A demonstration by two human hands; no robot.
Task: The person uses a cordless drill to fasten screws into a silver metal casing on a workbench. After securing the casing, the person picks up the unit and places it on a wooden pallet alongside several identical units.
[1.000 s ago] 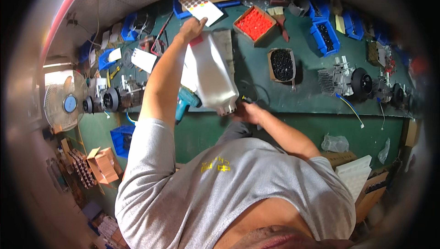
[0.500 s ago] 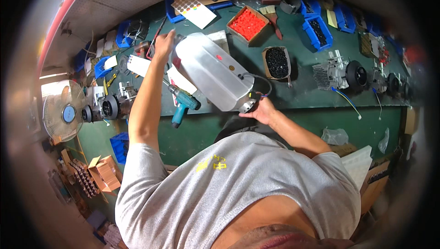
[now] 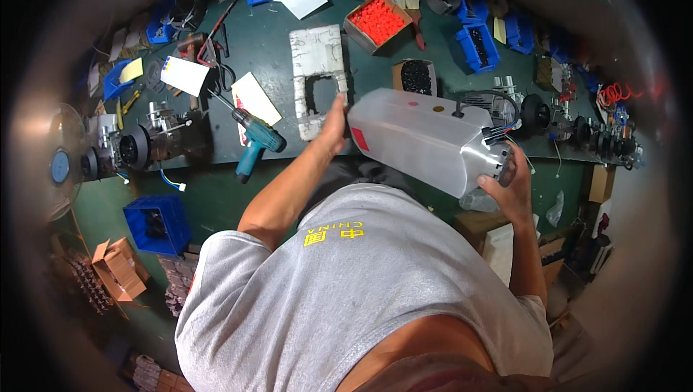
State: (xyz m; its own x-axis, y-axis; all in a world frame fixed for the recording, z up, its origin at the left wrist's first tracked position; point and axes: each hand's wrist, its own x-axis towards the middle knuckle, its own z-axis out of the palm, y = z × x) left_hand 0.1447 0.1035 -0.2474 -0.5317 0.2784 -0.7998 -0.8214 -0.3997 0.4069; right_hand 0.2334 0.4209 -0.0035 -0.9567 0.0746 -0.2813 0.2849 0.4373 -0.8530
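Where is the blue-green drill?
In the head view, the drill lies on the green bench, on the person's left, between the white foam block and a metal motor.

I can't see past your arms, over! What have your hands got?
Left hand and right hand grip the ends of a big translucent white plastic tank. Teal cordless drill lies on bench, apart.
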